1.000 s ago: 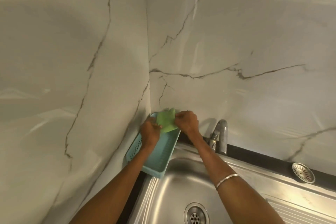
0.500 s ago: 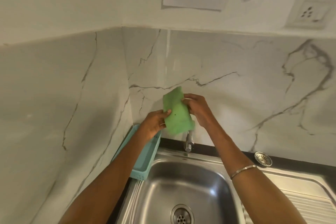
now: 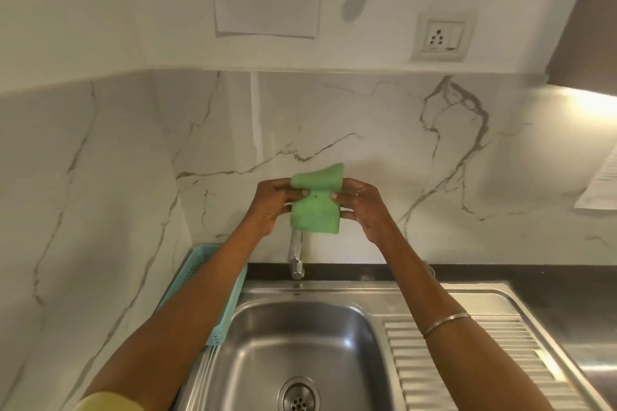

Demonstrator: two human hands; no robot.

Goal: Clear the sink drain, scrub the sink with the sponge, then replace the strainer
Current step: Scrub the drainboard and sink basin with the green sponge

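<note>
Sponge, thin green scouring pad [image 3: 316, 202]: pinched at mid-height between left hand [image 3: 272, 203] and right hand [image 3: 365, 205], apparently being folded for scrubbing; steel sink basin [image 3: 267, 344] below hands, drain [image 3: 298, 397] open.

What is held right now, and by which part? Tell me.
The green sponge, held up above the tap. The left hand pinches its left edge and the right hand its right edge, both about mid-height.

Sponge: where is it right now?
Head view, centre: the sponge is held up between both hands, left hand and right hand, before the backsplash, above the tap.
</note>
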